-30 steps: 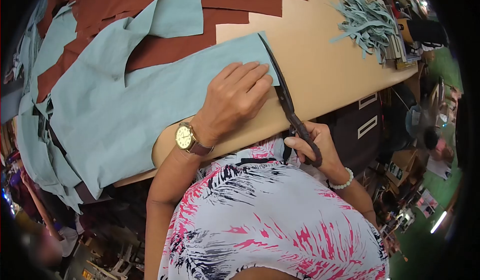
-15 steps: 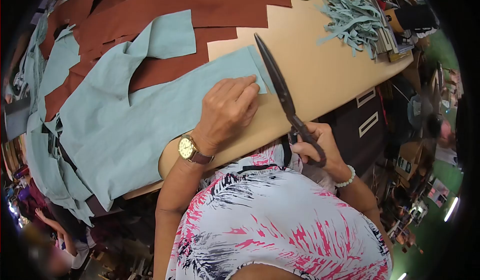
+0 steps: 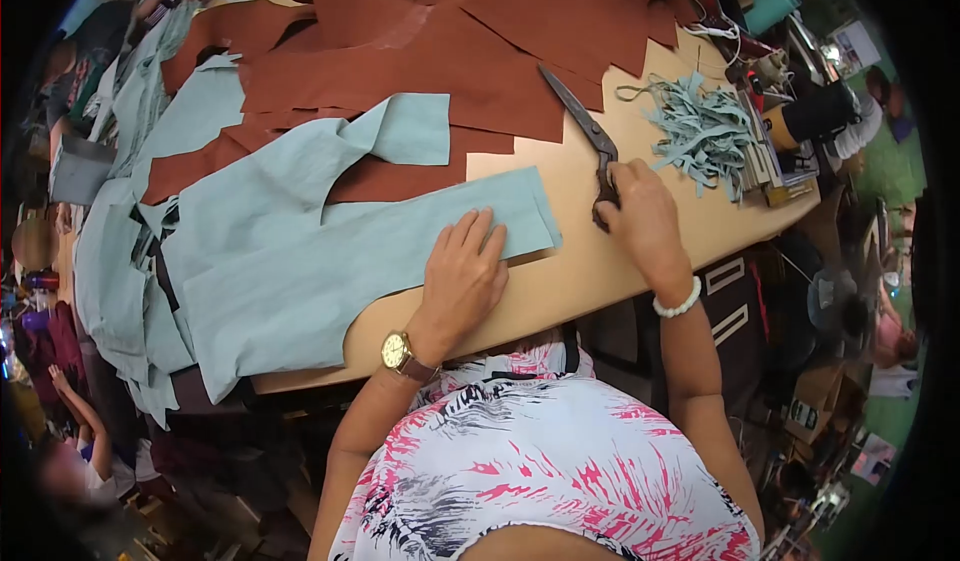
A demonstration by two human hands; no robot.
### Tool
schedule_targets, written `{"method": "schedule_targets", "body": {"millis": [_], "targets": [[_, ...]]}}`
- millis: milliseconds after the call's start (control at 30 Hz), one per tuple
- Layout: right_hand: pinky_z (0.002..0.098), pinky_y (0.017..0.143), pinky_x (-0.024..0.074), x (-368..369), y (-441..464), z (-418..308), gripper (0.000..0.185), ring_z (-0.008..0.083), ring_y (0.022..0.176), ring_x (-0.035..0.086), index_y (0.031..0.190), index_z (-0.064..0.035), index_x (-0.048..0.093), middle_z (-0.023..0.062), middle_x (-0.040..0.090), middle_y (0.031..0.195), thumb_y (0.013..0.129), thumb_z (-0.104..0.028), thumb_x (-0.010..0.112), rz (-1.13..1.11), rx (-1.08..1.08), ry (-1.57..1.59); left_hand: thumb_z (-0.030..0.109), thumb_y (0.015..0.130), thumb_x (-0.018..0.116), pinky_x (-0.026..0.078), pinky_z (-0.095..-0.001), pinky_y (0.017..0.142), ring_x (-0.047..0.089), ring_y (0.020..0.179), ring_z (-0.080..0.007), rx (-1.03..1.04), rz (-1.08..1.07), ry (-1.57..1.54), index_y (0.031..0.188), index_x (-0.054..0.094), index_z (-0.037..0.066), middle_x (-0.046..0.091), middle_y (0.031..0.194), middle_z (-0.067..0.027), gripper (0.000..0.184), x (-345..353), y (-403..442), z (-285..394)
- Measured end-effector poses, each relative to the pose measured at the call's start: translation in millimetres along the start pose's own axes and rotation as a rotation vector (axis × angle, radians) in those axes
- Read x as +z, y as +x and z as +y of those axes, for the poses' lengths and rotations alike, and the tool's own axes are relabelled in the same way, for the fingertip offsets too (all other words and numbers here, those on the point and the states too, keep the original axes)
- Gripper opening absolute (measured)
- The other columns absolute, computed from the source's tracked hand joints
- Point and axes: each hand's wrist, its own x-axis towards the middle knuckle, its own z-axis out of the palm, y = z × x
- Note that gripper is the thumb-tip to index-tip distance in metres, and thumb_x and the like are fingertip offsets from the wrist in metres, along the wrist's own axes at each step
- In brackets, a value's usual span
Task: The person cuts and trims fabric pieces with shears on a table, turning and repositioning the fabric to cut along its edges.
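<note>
A long light blue-green fabric piece (image 3: 300,261) stretches across the table, its squared end pointing right. My left hand (image 3: 465,276) lies on this cloth near that end, fingers extended and pressing flat. Along the end edge a narrow strip (image 3: 547,219) shows beside the main cloth. My right hand (image 3: 648,219) grips the handles of large dark scissors (image 3: 585,121), right of the cloth. Their blades look closed together and point away from me, with the tip over the rust-brown fabric (image 3: 520,86).
A heap of thin blue-green strips (image 3: 700,131) sits at the right, beside a stack of books or papers (image 3: 765,151). More blue-green cloth (image 3: 115,291) hangs over the table's left side. A person's arm (image 3: 85,416) shows at lower left.
My right hand has carried the scissors away from my body, off the cloth's end toward the table's far side. My left hand has flattened from a curled press and slid back from the edge.
</note>
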Motion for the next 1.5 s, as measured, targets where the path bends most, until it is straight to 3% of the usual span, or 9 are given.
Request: {"method": "schedule_targets", "body": {"millis": [133,467,600,700,800,967,1267,1367,1500], "targets": [[0.0371,0.084,0.0409,33,6,-28,0.025,0.0291,0.100,0.050,0.088,-0.0003,0.057,0.0149,0.051,0.109,0.071,-0.016,0.064,0.228,-0.412,0.051,0.010,0.071,0.061,0.038,-0.0407,0.092,0.047,0.110,-0.0316,0.003,0.048,0.018,0.109,0.054,0.003,0.050,0.120,-0.0145,0.039,7,-9,0],[0.0381,0.068,0.0425,15,29,26,0.008,0.0298,0.073,0.053,0.082,0.0023,0.058,0.0154,0.055,0.074,0.076,-0.002,0.055,0.496,-0.302,0.168,0.026,0.073,0.067,0.037,-0.0446,0.093,0.049,0.108,-0.0330,-0.064,0.087,-0.187,0.108,0.056,0.001,0.052,0.117,-0.0160,0.044,-13,-10,-8],[0.0365,0.071,0.0429,-21,62,79,0.012,0.0313,0.078,0.055,0.087,0.0018,0.060,0.0147,0.059,0.087,0.084,-0.007,0.052,0.456,-0.134,0.022,0.026,0.073,0.067,0.036,-0.0443,0.094,0.049,0.109,-0.0338,-0.219,0.253,-0.015,0.109,0.055,0.001,0.052,0.117,-0.0171,0.045,-34,-33,-37],[0.0361,0.069,0.0432,-10,91,128,0.015,0.0291,0.079,0.056,0.089,0.0013,0.060,0.0132,0.059,0.090,0.084,-0.012,0.054,0.608,-0.271,-0.410,0.021,0.076,0.065,0.036,-0.0418,0.095,0.048,0.110,-0.0331,-0.499,0.415,0.211,0.111,0.055,0.001,0.054,0.116,-0.0180,0.042,-74,-63,-63],[0.0367,0.068,0.0435,-27,98,89,0.018,0.0294,0.079,0.056,0.090,0.0004,0.060,0.0135,0.059,0.092,0.081,-0.015,0.059,0.393,-0.091,-0.335,0.022,0.078,0.062,0.037,-0.0391,0.093,0.048,0.110,-0.0344,-0.820,0.533,0.548,0.112,0.053,-0.003,0.054,0.115,-0.0204,0.043,-118,-108,-94],[0.0368,0.074,0.0425,33,64,-31,0.028,0.0299,0.088,0.053,0.095,-0.0002,0.057,0.0147,0.055,0.099,0.071,-0.012,0.066,0.136,-0.621,0.340,0.022,0.079,0.062,0.044,-0.0393,0.082,0.055,0.093,-0.0345,-1.262,0.432,0.759,0.106,0.056,-0.003,0.059,0.103,-0.0179,0.037,-137,-166,-116],[0.0333,0.063,0.0413,55,37,-76,0.017,0.0245,0.069,0.050,0.077,0.0004,0.051,0.0106,0.051,0.073,0.069,-0.008,0.064,-0.264,-0.507,0.659,0.017,0.084,0.057,0.046,-0.0326,0.068,0.061,0.076,-0.0276,-1.068,1.082,0.630,0.096,0.062,-0.001,0.065,0.086,-0.0155,0.023,-146,-207,-133],[0.0211,0.054,0.0390,2,28,-147,0.011,0.0056,0.061,0.048,0.077,-0.0009,0.051,-0.0012,0.050,0.065,0.071,0.000,0.061,-0.515,-0.654,1.054,0.022,0.085,0.055,0.046,-0.0324,0.067,0.058,0.071,-0.0222,-0.864,1.390,0.761,0.096,0.060,-0.003,0.064,0.083,-0.0125,0.028,-282,-247,-128],[0.0212,0.072,0.0455,-40,16,-193,0.025,0.0074,0.082,0.056,0.096,0.0001,0.051,0.0028,0.057,0.087,0.074,0.008,0.060,-0.773,-0.803,1.560,0.018,0.083,0.053,0.046,-0.0338,0.065,0.058,0.069,-0.0239,-0.507,1.360,1.021,0.097,0.059,0.001,0.062,0.081,-0.0120,0.022,-408,-211,-141]]}}
